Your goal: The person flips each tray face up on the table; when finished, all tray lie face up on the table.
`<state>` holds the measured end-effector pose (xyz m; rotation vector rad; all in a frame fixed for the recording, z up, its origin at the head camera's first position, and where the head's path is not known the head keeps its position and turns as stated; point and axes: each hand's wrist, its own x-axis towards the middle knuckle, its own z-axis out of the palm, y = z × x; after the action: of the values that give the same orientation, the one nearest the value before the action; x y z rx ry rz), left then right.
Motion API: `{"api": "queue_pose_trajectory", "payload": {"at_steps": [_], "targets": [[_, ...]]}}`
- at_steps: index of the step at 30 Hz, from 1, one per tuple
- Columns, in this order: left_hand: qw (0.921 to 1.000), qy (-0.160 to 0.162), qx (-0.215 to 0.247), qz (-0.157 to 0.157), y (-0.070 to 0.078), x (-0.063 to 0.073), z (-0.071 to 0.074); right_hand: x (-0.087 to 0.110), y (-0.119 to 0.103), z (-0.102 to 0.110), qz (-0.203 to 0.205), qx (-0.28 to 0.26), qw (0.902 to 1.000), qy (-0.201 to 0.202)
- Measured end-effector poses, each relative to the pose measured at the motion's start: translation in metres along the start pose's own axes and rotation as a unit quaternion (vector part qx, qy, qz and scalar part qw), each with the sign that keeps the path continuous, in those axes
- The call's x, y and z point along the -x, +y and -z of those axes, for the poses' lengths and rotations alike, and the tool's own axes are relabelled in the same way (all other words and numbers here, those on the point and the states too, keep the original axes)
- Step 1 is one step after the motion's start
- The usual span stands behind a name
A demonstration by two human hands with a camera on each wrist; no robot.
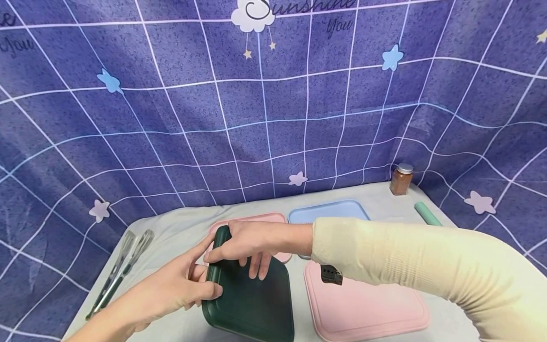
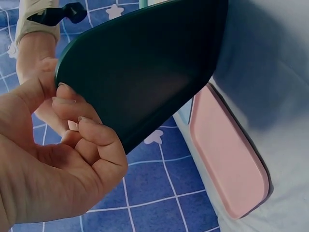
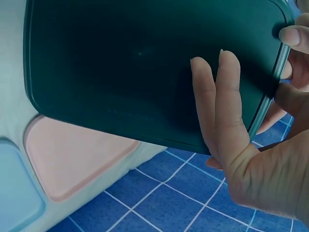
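Note:
Both of my hands hold a dark green tray [image 1: 260,308], tilted above the table. My left hand [image 1: 171,287] grips its left edge, the thumb on the face towards me and the other fingers behind. At the far left corner, my right hand [image 1: 252,240] pinches the rim; some of its fingers extend over the tray's face, as the right wrist view shows. In the left wrist view the other face of the green tray [image 2: 140,63] appears, with curled left fingers [image 2: 104,140] at its edge. A pink tray [image 1: 367,308] lies to the right, partly under my right sleeve.
A smaller pink tray [image 1: 260,217] and a blue tray [image 1: 329,211] lie behind my hands, partly covered. Tongs [image 1: 121,268] with green handles lie at the left edge. A brown-filled jar [image 1: 401,180] and a green cylinder [image 1: 427,213] are at the far right. A patterned curtain [image 1: 278,104] surrounds the table.

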<state>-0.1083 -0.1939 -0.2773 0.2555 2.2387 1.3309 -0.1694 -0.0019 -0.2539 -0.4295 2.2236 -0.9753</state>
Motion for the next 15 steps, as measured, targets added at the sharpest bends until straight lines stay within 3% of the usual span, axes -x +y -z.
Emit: {"api": "queue_pose_trajectory", "payload": {"at_steps": [15], "targets": [[0.9997, -0.011, 0.010, -0.017, 0.0020, 0.0003, -0.0026, 0.0040, -0.0014, -0.0035, -0.011, 0.013, 0.9995, 0.025]]}}
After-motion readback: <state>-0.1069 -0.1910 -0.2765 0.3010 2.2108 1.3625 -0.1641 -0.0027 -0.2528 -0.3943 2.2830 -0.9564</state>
